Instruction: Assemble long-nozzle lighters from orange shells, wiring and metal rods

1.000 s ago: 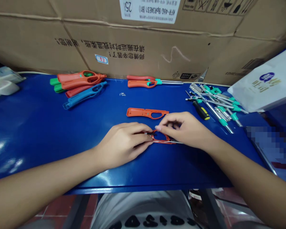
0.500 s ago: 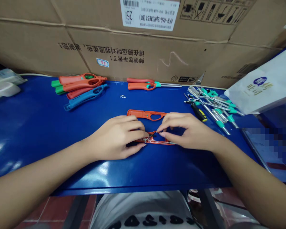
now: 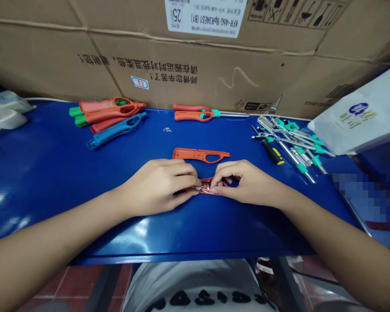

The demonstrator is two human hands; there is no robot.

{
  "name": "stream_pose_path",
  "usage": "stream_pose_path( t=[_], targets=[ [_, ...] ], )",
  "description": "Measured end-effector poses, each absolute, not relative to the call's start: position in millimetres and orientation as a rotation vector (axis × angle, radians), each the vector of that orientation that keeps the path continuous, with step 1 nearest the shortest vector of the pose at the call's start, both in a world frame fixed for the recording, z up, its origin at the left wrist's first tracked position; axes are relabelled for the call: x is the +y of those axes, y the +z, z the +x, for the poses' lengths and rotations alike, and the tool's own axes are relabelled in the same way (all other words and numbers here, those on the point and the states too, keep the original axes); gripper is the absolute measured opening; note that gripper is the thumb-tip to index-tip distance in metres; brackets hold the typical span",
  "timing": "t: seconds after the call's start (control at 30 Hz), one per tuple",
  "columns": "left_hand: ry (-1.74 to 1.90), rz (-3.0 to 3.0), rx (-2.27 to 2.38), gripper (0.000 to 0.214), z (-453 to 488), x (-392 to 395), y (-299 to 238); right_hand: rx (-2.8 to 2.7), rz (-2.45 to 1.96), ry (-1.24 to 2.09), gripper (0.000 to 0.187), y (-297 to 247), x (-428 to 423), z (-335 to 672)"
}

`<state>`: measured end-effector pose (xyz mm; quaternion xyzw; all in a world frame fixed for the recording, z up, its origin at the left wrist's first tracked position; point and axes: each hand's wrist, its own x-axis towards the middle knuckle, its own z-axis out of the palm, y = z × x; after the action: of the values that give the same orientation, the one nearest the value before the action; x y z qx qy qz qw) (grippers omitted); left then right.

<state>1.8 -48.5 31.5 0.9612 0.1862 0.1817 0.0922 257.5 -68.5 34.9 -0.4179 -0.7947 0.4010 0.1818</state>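
Blue table edge, casing beyond, seemingly held

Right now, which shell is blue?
The frontmost shell in the left pile; the other shells there are orange, red or green, and those elsewhere orange or red.

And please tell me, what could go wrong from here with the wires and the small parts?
1. The thin wires sit in the open orange shell, between the left hand and right hand; they might get pinched or pulled out of place.
2. The tiny white pieces lie loose on the blue table, so a brush could scatter them.
3. The metal tubes lie crossed in a pile; lifting one could drag others.
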Motion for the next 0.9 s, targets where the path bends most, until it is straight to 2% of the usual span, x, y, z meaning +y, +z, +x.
stream_pose_path(
  t=[0.47, 0.9],
  targets=[
    [0.712, 2.838, 0.515, 0.017, 14, -57, 25, -2.190, -1.306, 1.193, 0.006, 35, -71, 254],
    [0.689, 2.835, 0.557, 0.019, 19, -62, 25, -2.118, -1.384, 1.205, 0.006, 35, -73, 249]
  ],
)
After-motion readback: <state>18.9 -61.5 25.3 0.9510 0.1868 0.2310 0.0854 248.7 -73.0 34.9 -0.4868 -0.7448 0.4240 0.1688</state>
